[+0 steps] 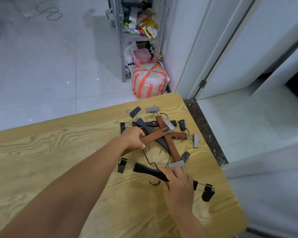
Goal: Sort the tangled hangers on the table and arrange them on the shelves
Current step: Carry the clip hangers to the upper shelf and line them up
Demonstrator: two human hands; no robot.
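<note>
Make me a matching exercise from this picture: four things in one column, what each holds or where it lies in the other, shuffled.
1 left hand
2 right hand
3 orange-striped sack
4 looped cable

A grips a black hanger
B on the floor beside the shelf unit
C on open floor, far left
D grips a brown hanger

Pairs: 1-D, 2-A, 3-B, 4-C

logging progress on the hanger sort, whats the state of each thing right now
left hand: grips the brown hanger
right hand: grips the black hanger
brown hanger: held, crossed with others
black hanger: held, at the pile's near side
hanger pile: tangled, on the table
shelves: no hangers visible on them
</note>
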